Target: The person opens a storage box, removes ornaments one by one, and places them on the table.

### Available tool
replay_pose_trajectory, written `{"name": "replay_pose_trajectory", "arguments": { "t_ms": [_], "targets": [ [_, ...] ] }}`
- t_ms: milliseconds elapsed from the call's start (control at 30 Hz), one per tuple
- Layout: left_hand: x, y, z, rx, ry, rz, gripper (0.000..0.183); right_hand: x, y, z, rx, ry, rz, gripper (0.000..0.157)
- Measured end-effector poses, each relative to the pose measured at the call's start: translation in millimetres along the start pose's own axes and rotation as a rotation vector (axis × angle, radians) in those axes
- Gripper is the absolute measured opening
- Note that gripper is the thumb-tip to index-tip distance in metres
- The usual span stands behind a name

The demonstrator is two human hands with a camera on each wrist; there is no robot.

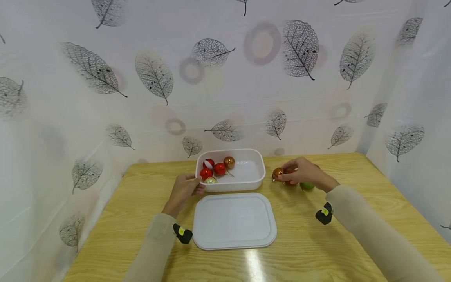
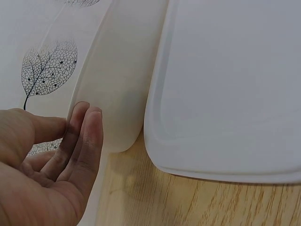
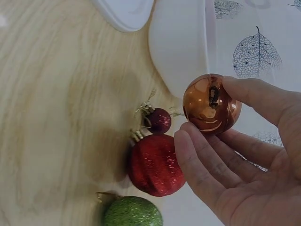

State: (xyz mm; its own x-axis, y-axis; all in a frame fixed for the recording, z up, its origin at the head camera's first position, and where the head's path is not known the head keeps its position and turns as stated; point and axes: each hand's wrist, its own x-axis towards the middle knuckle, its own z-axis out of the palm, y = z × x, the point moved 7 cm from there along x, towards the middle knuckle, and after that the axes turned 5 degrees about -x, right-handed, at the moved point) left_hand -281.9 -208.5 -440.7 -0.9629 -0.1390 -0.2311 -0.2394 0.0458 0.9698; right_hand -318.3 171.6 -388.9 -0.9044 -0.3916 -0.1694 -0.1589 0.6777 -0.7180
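My right hand (image 1: pixel 304 173) pinches a shiny copper Christmas bauble (image 3: pixel 207 110) between thumb and fingers, to the right of the white plastic container (image 1: pixel 243 185). My left hand (image 1: pixel 182 190) grips the container's left front corner, thumb at the rim and fingers along the outer wall (image 2: pixel 115 89). Inside, toward the left, lie a red-and-white bauble (image 1: pixel 208 163), two red ones, a copper bauble (image 1: pixel 229 161) and a pale gold bauble (image 1: pixel 210 180). Close by the right hand, a small dark red bauble (image 3: pixel 159 121), a larger glittery red bauble (image 3: pixel 157 165) and a green bauble (image 3: pixel 134 214) sit on the table.
A white lid (image 1: pixel 234 221) lies flat on the wooden table (image 1: pixel 141 235), just in front of the container. Behind the table's far edge hangs a pale leaf-patterned curtain (image 1: pixel 232 98), which also closes off both sides.
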Motion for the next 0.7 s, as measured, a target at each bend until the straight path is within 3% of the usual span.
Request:
{"name": "replay_pose_trajectory", "arguments": {
  "t_ms": [167, 400, 700],
  "targets": [
    [0.2, 0.2, -0.1, -0.009, -0.003, 0.012, 0.04, -5, 9, 4.4, 0.017, 0.002, 0.0, 0.052],
    [1.2, 0.2, -0.2, -0.018, -0.017, 0.024, 0.039, -9, 14, 8.1, -0.084, 0.024, -0.037, 0.049],
    [1.6, 0.3, -0.3, -0.016, -0.01, 0.02, 0.04, -14, 27, 15.9, -0.093, 0.025, -0.003, 0.048]
  ]
}}
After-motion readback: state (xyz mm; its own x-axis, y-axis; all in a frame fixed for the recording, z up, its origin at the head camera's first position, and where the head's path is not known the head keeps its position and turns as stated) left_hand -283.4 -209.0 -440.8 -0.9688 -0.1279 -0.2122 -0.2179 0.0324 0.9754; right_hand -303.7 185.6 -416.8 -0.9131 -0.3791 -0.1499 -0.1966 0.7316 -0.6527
